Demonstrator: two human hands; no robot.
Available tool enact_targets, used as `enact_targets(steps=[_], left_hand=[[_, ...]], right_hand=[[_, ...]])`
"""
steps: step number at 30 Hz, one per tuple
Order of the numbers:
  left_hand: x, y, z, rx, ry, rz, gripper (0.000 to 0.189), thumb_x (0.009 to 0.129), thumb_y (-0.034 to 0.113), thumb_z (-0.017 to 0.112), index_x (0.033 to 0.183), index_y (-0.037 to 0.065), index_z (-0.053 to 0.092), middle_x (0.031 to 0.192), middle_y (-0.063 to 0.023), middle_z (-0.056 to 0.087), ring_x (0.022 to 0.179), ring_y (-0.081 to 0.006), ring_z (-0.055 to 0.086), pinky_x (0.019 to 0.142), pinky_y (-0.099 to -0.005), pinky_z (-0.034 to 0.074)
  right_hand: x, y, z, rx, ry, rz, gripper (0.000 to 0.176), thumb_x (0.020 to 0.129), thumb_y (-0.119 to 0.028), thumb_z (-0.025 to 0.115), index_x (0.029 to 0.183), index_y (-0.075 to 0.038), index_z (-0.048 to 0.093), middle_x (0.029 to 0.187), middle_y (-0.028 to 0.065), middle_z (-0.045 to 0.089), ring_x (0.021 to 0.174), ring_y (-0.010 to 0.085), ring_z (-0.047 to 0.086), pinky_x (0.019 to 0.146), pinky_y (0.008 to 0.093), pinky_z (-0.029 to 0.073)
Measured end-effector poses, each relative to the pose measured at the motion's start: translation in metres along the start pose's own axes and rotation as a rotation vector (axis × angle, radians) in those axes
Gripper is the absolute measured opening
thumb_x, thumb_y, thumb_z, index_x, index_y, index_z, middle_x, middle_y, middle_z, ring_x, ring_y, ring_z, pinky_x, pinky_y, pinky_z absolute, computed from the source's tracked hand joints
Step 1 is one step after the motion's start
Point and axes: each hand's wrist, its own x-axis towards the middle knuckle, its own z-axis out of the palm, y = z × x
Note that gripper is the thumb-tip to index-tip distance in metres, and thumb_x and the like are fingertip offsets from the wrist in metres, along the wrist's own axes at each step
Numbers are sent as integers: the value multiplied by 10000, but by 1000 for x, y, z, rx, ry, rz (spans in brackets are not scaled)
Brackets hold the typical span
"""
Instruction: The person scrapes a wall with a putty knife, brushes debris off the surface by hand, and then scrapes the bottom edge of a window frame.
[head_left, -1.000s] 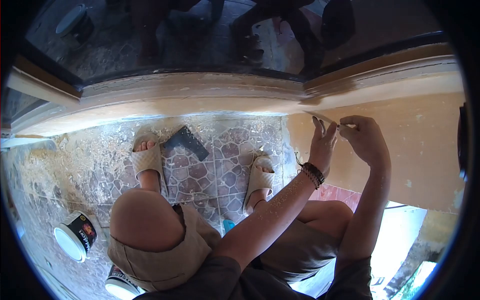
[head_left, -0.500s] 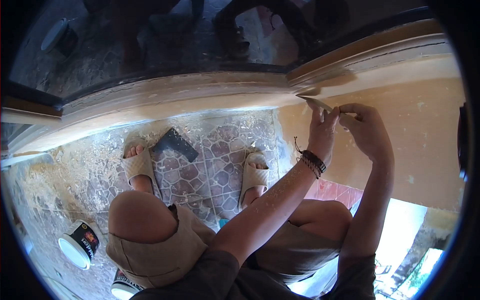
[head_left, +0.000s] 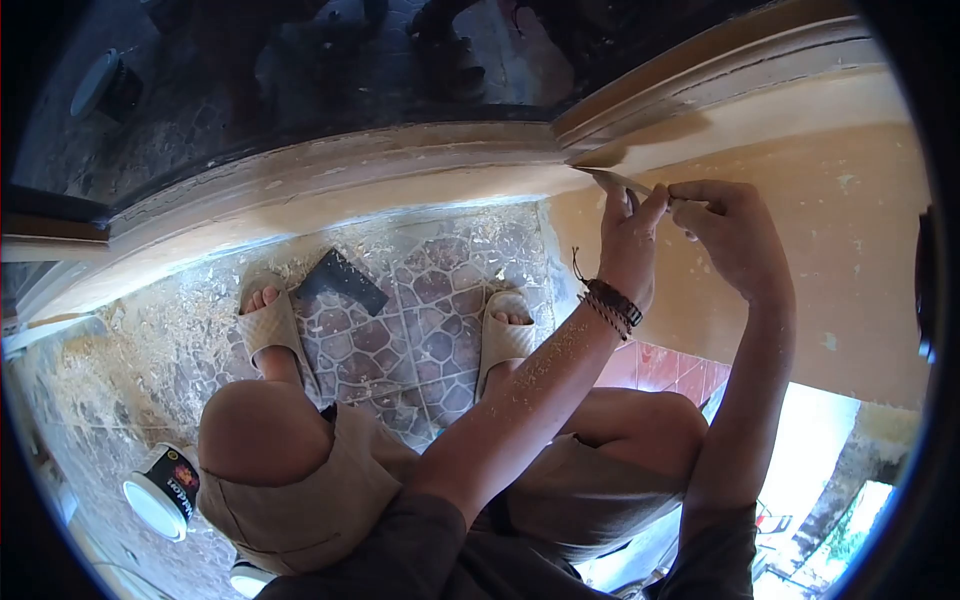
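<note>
Both hands are at the corner where the window ledge meets the tan wall. My left hand [head_left: 630,235], with dark bracelets on its wrist, is closed on a thin, flat, pale piece [head_left: 622,181]. Its pointed far end reaches the frame corner; I cannot make out its exact kind. Beside it my right hand [head_left: 728,225] pinches the near end of the same piece, thumb and forefinger together. A brown window frame [head_left: 350,160] with patchy, worn paint runs below dark glass [head_left: 300,70].
Pale flakes lie over the patterned floor tiles [head_left: 400,345]. A dark rectangular sheet [head_left: 343,282] rests between my sandalled feet. A labelled paint bucket [head_left: 163,492] stands at the lower left, with part of another bucket [head_left: 250,577] near my knee. The tan wall [head_left: 830,270] is on the right.
The view has shifted slightly, so the frame and hands appear a little higher and further left. Both hands keep their hold on the thin piece.
</note>
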Motion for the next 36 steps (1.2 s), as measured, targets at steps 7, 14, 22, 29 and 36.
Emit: enact_targets(steps=[7,14,22,29,36], left_hand=[[2,-6,4,-83,30,-22,401,866,74,568,1220,142,392,1147,-7,436,1047,-106,450,955,-257,346],[12,-19,-6,463,109,310,248,814,-18,569,1057,24,538,1011,-107,483,946,-209,517,804,-311,442],[17,-24,-21,727,34,512,173,838,56,569,1005,63,526,961,-56,499,866,-174,530,735,-282,429],[12,-19,1,451,99,270,193,845,19,523,1015,107,496,1083,-80,487,1027,-207,509,891,-315,405],[13,-25,21,23,144,36,258,816,34,549,1048,114,471,1018,-49,482,890,-131,495,793,-257,402]], right_hand=[[12,8,-5,-48,28,34,297,745,-196,584,949,5,663,602,118,563,556,126,509,555,304,432],[8,10,-2,-54,40,-21,255,745,-192,572,884,-2,669,679,179,618,583,175,579,571,310,446],[9,-2,-8,-52,17,12,232,750,-170,561,864,3,666,702,212,616,621,269,621,624,347,476],[3,0,-8,-4,113,-24,253,732,-150,561,884,24,664,643,187,612,598,220,615,621,322,475],[0,12,-6,32,216,-50,264,726,-150,584,899,33,663,616,122,602,563,111,529,556,303,433]])
